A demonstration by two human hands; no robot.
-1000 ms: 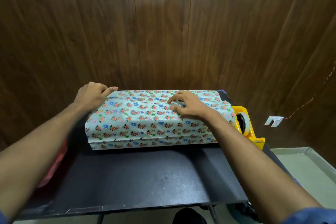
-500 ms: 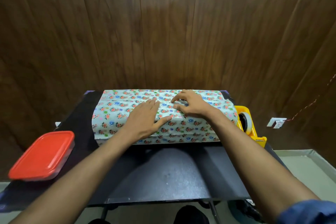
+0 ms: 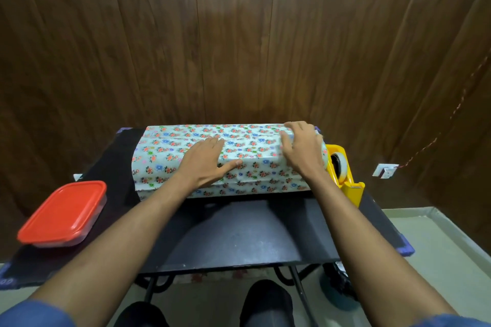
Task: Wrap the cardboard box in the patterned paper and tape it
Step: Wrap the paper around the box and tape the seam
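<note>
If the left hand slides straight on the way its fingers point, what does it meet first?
Only more floral wrapping paper on the box top; the left hand lies flat, fingers aimed away. Past the far edge, probably the wood-panelled wall, though depth is unclear.

Dim, warm indoor light with a soft bright patch on the wood-panel wall (image 3: 239, 34), mild sheen on the black table (image 3: 239, 233), wide-angle bowing at edges, slight overall softness.

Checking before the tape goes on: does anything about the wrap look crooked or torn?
No tear shows. The patterned paper bulges loosely at its left end, its front edge not flush; both hands press it flat.
</note>
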